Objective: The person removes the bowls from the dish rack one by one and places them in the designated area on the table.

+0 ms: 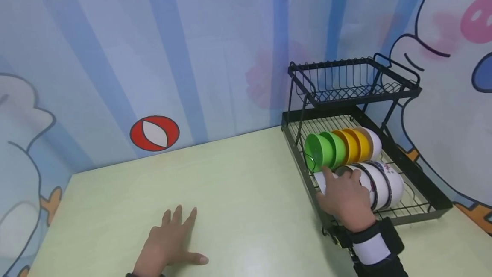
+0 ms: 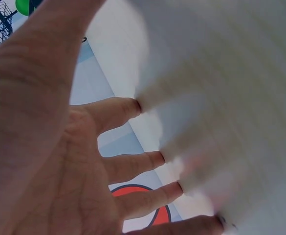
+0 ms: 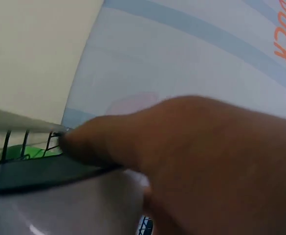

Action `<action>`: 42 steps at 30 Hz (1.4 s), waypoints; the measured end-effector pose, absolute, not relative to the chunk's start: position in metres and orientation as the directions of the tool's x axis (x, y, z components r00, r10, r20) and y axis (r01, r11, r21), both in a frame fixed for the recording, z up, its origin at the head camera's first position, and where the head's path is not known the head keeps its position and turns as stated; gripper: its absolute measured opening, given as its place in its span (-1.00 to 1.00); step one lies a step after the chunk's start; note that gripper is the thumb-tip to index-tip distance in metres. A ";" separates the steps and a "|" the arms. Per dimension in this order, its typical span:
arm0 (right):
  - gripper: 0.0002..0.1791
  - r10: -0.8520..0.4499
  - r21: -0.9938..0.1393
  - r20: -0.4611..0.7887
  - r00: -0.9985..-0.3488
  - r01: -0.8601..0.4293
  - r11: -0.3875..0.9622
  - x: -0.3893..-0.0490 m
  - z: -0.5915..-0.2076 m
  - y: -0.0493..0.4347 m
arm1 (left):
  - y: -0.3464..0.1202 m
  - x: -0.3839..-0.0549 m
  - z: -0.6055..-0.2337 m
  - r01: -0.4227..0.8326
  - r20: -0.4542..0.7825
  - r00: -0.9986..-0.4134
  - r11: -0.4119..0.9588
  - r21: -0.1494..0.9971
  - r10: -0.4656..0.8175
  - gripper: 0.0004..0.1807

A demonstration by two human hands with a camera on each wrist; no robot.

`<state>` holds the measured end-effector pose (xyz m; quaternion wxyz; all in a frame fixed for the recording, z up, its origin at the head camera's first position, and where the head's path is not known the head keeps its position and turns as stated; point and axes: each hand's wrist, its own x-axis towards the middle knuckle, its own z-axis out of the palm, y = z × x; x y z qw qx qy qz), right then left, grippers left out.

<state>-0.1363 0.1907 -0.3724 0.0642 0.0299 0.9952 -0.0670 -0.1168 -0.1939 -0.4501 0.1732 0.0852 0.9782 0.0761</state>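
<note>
My right hand (image 1: 347,198) reaches over the front row of bowls on the lower tier of a black dish rack (image 1: 409,219). Its thumb and fingers pinch the dark rim of a white bowl (image 3: 79,205), mostly hidden under the hand in the head view. Behind that bowl stand more white bowls (image 1: 393,187) with dark rims, tipped on their sides. A white piece (image 1: 320,181) shows left of the thumb. My left hand (image 1: 167,240), fingers spread, is over the pale table (image 1: 246,208) with fingertips right at its surface, holding nothing.
Green bowls (image 1: 317,151), yellow bowls (image 1: 346,140) and a white bowl (image 1: 373,140) stand in the rack's back row. An upper wire basket (image 1: 353,82) overhangs the back of the rack. A printed blue backdrop (image 1: 215,54) rises behind the table's far edge.
</note>
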 end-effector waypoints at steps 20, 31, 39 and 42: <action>-0.04 -0.009 -0.272 -0.098 -0.995 0.018 0.962 -0.137 -0.396 0.197 | -0.193 -0.120 -0.452 0.126 -0.345 -0.920 0.973 0.191 0.187 0.38; -0.11 0.012 -0.241 0.044 -0.999 0.001 0.971 -0.132 -0.404 0.197 | -0.192 -0.118 -0.450 0.122 -0.354 -0.917 0.974 0.192 0.185 0.38; -0.12 -0.010 -0.191 0.244 -0.970 -0.058 0.980 -0.126 -0.400 0.187 | -0.194 -0.117 -0.450 0.128 -0.342 -0.921 0.973 0.190 0.188 0.37; -0.12 -0.005 -0.193 0.272 -0.962 -0.059 0.979 -0.124 -0.397 0.182 | -0.195 -0.117 -0.450 0.131 -0.342 -0.920 0.973 0.190 0.191 0.37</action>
